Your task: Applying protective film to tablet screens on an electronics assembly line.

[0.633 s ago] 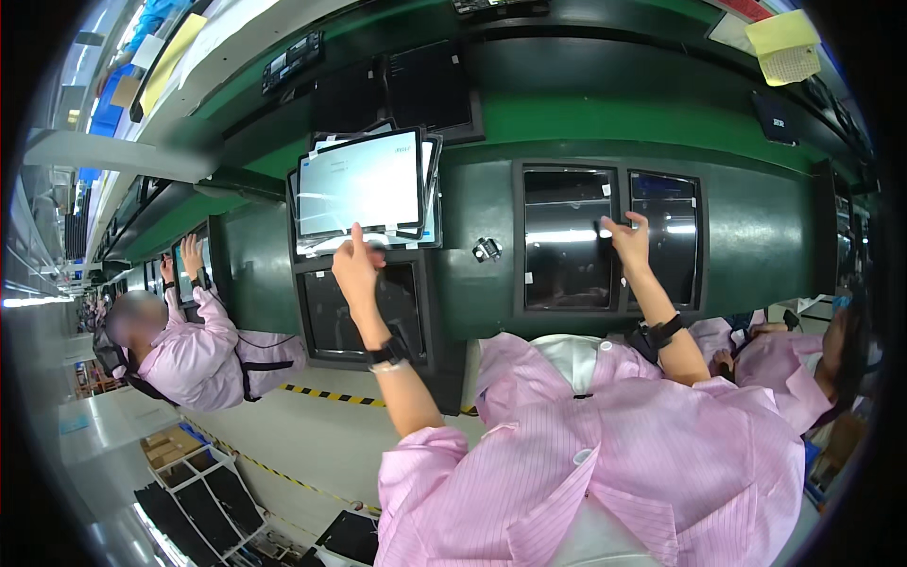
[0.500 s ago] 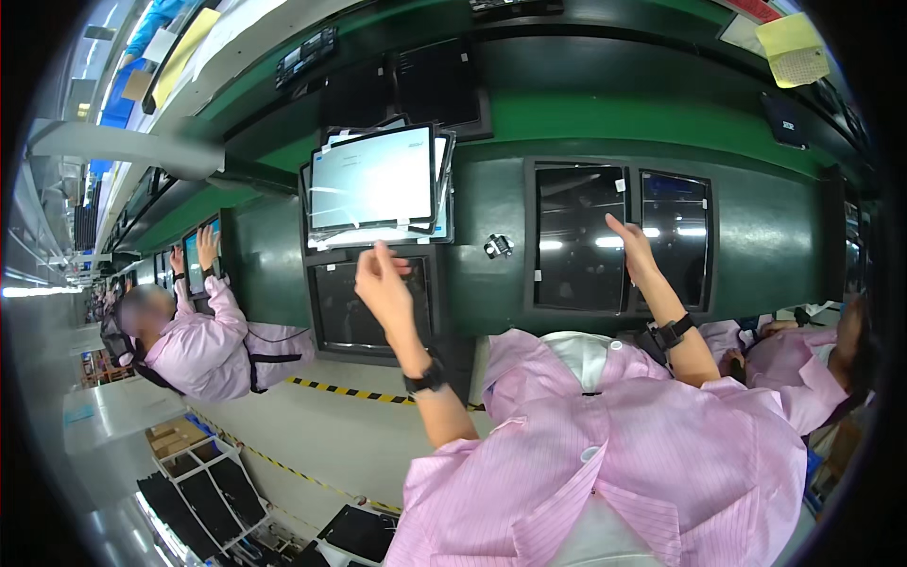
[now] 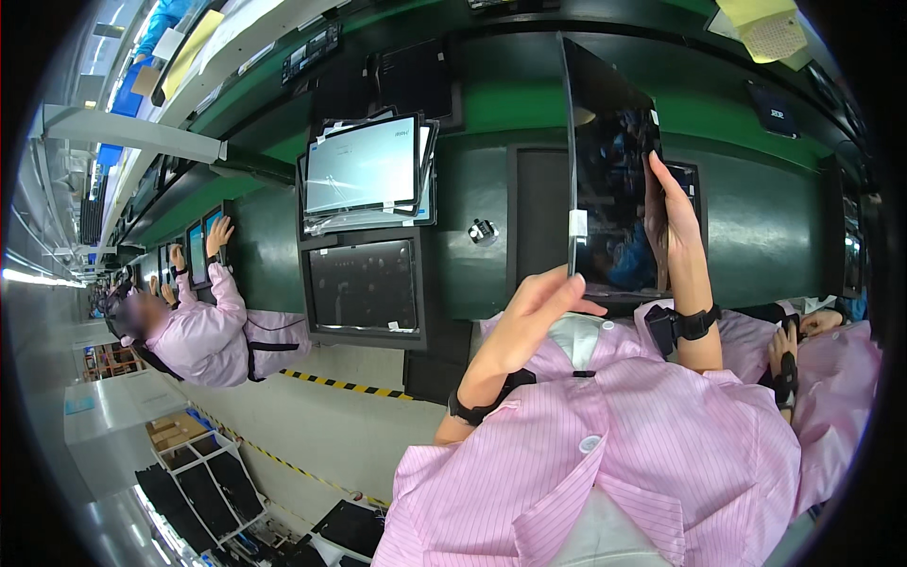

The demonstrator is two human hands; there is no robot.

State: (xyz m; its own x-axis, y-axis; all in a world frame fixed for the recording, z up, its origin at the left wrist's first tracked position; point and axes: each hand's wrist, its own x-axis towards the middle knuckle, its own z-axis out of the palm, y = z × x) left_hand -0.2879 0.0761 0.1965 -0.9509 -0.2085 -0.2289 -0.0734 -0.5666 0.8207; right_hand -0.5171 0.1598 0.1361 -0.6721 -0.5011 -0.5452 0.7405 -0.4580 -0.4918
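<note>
A dark, glossy tablet-sized screen panel (image 3: 612,180) is raised and tilted steeply above the black tray (image 3: 537,213) in front of me. White tabs show on its edges. My right hand (image 3: 682,213) grips its right edge, fingers along the side and partly hidden behind it. At the bottom left corner, my left hand (image 3: 537,319) pinches the panel between thumb and fingers. A second tray compartment on the right is mostly covered by my right hand and the raised panel. A small black-and-white object (image 3: 483,231) lies on the green bench left of the tray.
Left of me, several screen panels (image 3: 362,165) lie in an untidy stack. Closer in, another dark panel (image 3: 365,286) rests in a black tray (image 3: 310,288). A co-worker (image 3: 194,321) works at the far left; another person's hands (image 3: 782,350) show at the right.
The panel has come up out of the tray and tilted, with my right hand on its edge. My left hand has moved right, from beside the stack to the panel's lower corner.
</note>
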